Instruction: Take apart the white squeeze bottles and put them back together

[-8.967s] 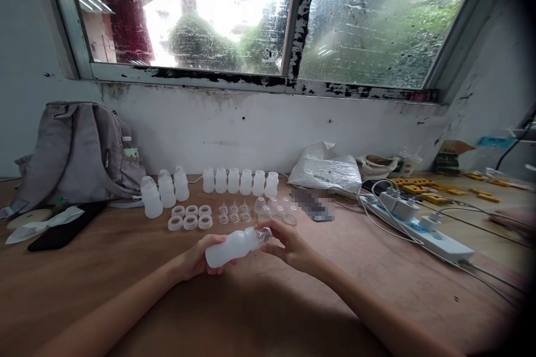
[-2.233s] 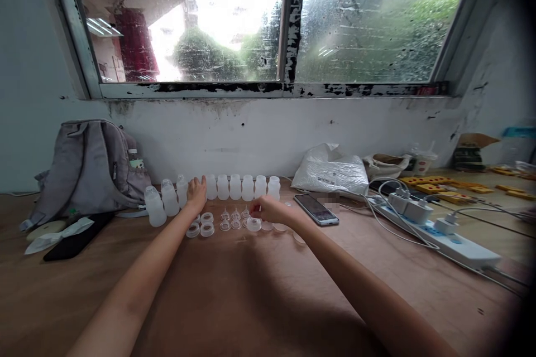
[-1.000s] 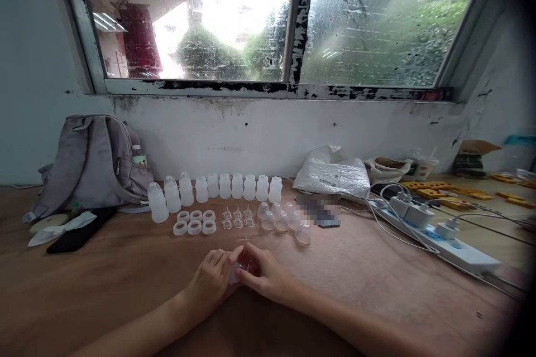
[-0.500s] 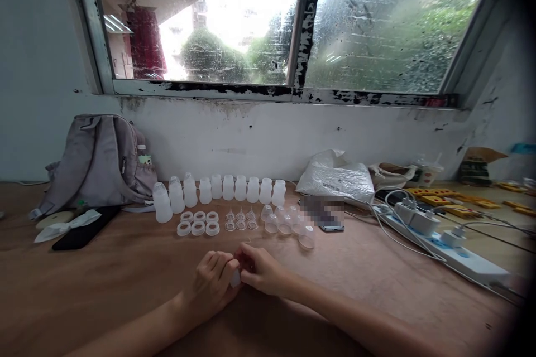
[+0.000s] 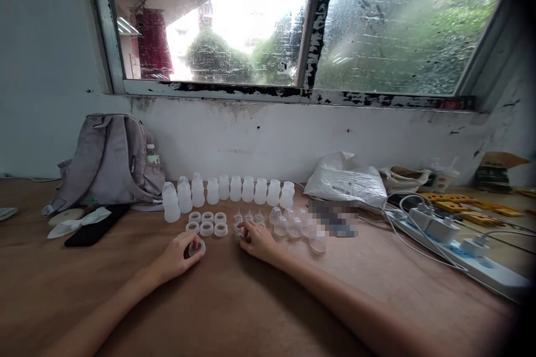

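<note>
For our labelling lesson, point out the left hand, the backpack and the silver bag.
Left hand [image 5: 176, 254]: head view, on its back.
Backpack [image 5: 112, 167]: head view, middle of its body.
Silver bag [image 5: 345, 179]: head view, its crinkled middle.

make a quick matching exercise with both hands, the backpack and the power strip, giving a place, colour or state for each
1. left hand
2. right hand
3. backpack
4. power strip

A. at the clear teats
B. white, with plugs in it
C. holding a small round piece
D. grey, in front of the wall

Pairs: 1-C, 2-A, 3-D, 4-B
</note>
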The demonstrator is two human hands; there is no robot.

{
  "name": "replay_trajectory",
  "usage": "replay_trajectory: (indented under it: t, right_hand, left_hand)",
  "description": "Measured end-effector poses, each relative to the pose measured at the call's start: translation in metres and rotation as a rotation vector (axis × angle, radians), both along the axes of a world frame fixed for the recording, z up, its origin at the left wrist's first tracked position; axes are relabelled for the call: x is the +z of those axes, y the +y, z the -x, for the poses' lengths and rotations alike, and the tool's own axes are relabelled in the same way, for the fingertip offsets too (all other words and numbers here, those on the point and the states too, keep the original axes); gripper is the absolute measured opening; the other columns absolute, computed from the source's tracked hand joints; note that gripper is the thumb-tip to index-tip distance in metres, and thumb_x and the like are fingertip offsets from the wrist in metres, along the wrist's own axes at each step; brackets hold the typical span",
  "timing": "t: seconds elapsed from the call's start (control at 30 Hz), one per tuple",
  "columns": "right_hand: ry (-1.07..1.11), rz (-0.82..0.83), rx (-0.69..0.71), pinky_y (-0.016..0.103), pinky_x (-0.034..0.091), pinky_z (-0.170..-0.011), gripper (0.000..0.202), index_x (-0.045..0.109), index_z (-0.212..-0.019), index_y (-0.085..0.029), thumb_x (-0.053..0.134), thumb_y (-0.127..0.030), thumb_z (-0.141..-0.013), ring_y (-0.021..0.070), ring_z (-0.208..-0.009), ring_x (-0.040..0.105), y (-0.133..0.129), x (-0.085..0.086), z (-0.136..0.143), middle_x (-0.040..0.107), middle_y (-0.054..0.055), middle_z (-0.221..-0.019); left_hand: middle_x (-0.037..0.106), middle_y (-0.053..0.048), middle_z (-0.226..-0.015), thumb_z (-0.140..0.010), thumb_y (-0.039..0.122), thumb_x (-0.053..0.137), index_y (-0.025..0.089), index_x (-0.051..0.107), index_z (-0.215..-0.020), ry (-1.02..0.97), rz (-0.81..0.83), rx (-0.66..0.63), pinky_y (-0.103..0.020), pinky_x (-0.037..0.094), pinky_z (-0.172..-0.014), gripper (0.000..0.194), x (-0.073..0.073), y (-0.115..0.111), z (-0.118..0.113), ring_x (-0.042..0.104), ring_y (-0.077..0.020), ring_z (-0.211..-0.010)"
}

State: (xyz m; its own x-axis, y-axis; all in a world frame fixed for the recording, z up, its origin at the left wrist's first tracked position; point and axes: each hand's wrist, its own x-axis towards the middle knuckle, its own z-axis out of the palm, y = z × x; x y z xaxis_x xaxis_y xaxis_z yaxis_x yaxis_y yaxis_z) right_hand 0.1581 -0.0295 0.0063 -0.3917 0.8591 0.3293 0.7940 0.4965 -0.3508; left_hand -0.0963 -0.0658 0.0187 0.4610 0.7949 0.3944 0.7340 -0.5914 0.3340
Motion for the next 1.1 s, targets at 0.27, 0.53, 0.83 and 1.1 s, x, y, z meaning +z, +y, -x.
replay_trajectory:
  t: [0.27,0.53,0.83,1.1]
  right_hand:
    - [0.076,-0.058,-0.002,0.023,0.035,-0.061,0.023,0.045,-0.097,-0.021,0.049,-0.029,-0.076,0.0127,-0.072,0.051,-0.006,-0.007,0.002,0.052,0.001,-0.087]
    - [0.102,-0.308,-0.138,0.024,0.036,-0.063,0.023,0.046,-0.101,-0.017,0.032,-0.026,-0.085,0.0144,-0.075,0.049,0.058,0.056,0.005,0.050,0.006,-0.094]
    - [-0.341,-0.217,-0.190,0.041,0.028,-0.082,0.029,0.046,-0.112,-0.020,0.032,-0.024,-0.087,0.0260,-0.107,0.034,0.146,0.096,0.050,0.043,0.012,-0.116]
    - [-0.453,-0.126,-0.155,0.040,0.028,-0.078,0.023,0.051,-0.098,-0.017,0.032,-0.016,-0.084,0.0254,-0.100,0.038,0.161,0.088,0.063,0.051,0.014,-0.105]
  left_hand:
    - [0.052,-0.005,-0.095,-0.077,0.034,0.043,0.020,0.048,-0.081,0.117,-0.200,0.035,-0.034,0.040,-0.079,0.015,-0.005,0.003,0.010,0.050,-0.0203,-0.091]
    - [0.052,-0.006,-0.099,-0.076,0.027,0.043,0.020,0.047,-0.096,0.110,-0.249,0.049,-0.034,0.041,-0.079,0.022,-0.008,0.004,0.009,0.049,-0.0214,-0.095]
    - [0.051,-0.007,-0.104,-0.078,0.029,0.044,0.020,0.045,-0.105,0.096,-0.259,0.051,-0.035,0.041,-0.081,0.028,-0.004,0.004,0.009,0.048,-0.0216,-0.098]
    - [0.050,-0.007,-0.105,-0.079,0.025,0.042,0.020,0.044,-0.106,0.077,-0.259,0.033,-0.035,0.041,-0.081,0.027,-0.011,0.007,0.009,0.047,-0.0217,-0.099]
